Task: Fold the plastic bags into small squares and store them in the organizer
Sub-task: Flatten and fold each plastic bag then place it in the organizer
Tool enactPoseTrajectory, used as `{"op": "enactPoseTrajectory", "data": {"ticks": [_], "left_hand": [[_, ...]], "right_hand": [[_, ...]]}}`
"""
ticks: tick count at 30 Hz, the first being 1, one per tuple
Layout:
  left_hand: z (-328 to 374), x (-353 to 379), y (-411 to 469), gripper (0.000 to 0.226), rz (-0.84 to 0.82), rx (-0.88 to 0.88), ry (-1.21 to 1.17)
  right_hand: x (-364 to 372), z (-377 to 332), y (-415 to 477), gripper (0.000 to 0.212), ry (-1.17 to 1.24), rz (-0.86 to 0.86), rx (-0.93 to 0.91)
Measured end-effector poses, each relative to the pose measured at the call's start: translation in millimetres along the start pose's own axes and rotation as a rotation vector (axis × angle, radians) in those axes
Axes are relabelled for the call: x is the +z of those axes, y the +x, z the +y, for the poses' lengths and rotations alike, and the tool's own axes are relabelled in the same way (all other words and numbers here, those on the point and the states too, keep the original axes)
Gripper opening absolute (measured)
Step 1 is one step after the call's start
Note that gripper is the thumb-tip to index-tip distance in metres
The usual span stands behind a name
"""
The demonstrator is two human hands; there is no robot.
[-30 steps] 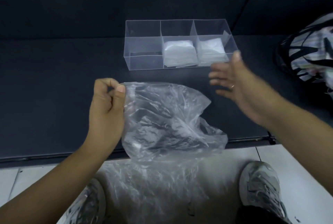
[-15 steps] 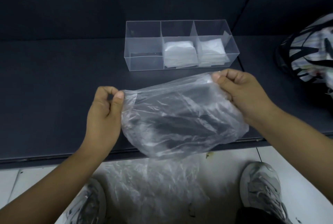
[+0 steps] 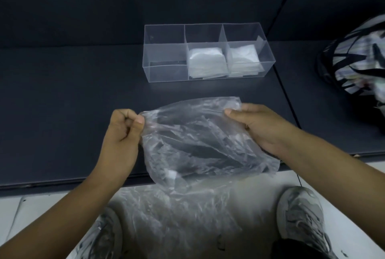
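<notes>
Dark matte table (image 3: 62,102), dark wall behind, white tile floor (image 3: 354,177) below the front edge. Clear organizer (image 3: 166,73) with 3 compartments sits at the back; folded bags (image 3: 206,60) fill the middle and right ones. Plastic bag (image 3: 204,144) is crumpled and stretched over the table's front edge, between both hands. Left hand (image 3: 123,133) is fisted, thumb and forefinger pinching the bag's left corner. Right hand (image 3: 262,127) curls round the right corner. Striped bag (image 3: 358,60) at the far right. 2 grey shoes (image 3: 302,217) on the floor, more clear plastic (image 3: 177,217) between them
</notes>
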State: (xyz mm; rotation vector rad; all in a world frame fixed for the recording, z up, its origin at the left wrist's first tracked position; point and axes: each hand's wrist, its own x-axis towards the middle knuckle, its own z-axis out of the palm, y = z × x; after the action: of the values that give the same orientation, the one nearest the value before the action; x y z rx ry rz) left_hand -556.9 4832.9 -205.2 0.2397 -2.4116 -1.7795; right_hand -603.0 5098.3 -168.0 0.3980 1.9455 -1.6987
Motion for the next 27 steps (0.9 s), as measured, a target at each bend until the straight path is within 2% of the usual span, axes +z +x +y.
{"op": "enactPoseTrajectory", "data": {"ticks": [3,5,6,7,9,10,12,13,15,18,20,23,27], "left_hand": [[9.9,-8.5,6.5,0.029,0.003,-0.074,-0.149],[27.2,-14.9,19.0,0.023,0.05,-0.099,-0.223],[38.3,-15.6,25.9,0.013,0.024,-0.105,-0.21],[50.4,-13.2,32.4,0.014,-0.063,-0.115,-0.168],[72.1,0.0,42.0,0.043,-0.356,-0.14,-0.057],[81.7,9.4,44.5,0.05,-0.502,-0.169,-0.03],[92.3,26.5,46.5,0.041,-0.655,-0.212,-0.039],[92.8,32.0,48.1,0.03,-0.635,-0.223,-0.066],[84.4,33.1,55.0,0.017,-0.473,-0.225,-0.105],[55.2,16.8,70.5,0.015,-0.156,-0.24,-0.075],[33.9,3.6,77.2,0.019,-0.018,-0.277,-0.01],[9.8,-5.6,78.0,0.02,0.044,-0.355,0.024],[-4.0,-4.9,75.2,0.018,0.056,-0.437,-0.006]], "right_hand": [[0.0,-6.3,-1.2,0.006,0.002,0.034,-0.173],[2.1,-11.7,-6.1,0.01,-0.082,-0.033,-0.326],[4.7,-15.2,-9.2,0.012,-0.12,-0.07,-0.389],[7.8,-18.2,-11.6,0.015,-0.161,-0.105,-0.439],[16.8,-24.6,-15.3,0.017,-0.243,-0.174,-0.507],[21.1,-27.3,-15.8,0.016,-0.266,-0.209,-0.524],[24.9,-30.8,-13.9,0.014,-0.286,-0.246,-0.525],[23.6,-30.9,-12.0,0.014,-0.29,-0.253,-0.517],[12.9,-29.5,-6.7,0.014,-0.303,-0.256,-0.459],[-18.6,-24.6,0.6,0.022,-0.364,-0.237,-0.336],[-45.7,-18.6,7.2,0.029,-0.424,-0.155,-0.293],[-77.1,-6.5,15.6,0.018,-0.316,-0.064,-0.236],[-89.6,5.5,17.8,0.043,-0.06,-0.155,-0.157]]}}
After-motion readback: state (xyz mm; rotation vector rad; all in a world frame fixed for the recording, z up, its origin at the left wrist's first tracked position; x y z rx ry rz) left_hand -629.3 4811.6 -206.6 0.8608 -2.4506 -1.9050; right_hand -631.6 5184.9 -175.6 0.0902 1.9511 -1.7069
